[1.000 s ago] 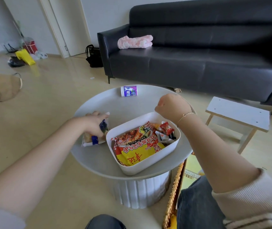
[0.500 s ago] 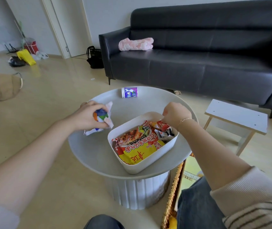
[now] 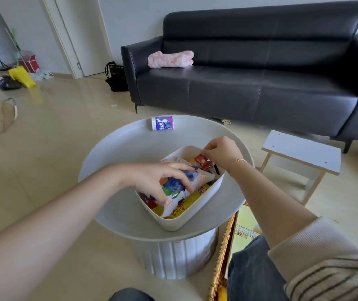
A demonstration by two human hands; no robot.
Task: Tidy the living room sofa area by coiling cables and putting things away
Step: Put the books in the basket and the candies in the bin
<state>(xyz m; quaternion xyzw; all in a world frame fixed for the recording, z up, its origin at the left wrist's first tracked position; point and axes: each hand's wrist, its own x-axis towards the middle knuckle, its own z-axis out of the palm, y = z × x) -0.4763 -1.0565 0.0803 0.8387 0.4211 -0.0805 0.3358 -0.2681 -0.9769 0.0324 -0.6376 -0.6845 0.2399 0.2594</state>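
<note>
Landmark: round pale-grey side table [image 3: 117, 161] with a ribbed white base, on the beige floor in front of the dark leather sofa [image 3: 260, 83].

White rounded plastic bin [image 3: 197, 216] sits on the table's near-right part, packed with snack packets; a yellow-and-red noodle packet [image 3: 193, 203] lies at the bottom.

Left hand [image 3: 156, 181] over the bin, fingers curled round a white snack packet with blue and orange print [image 3: 180, 190], gripping it from above; the packet lies slanted across the bin's contents.

Right hand [image 3: 221, 151] at the bin's far rim, thumb and fingertips drawn narrow in a pinch at a small red wrapper [image 3: 202, 160]; whether it truly holds the wrapper, cannot tell.

Small purple-and-white cup [image 3: 162, 123] on its side at the table's far edge, well apart from the bin.

Pink folded cloth [image 3: 170, 59] on the sofa seat beyond the table. White wooden stool [image 3: 302, 148] to the table's right. Woven wicker basket [image 3: 221, 257] just beside the table base, right side.
</note>
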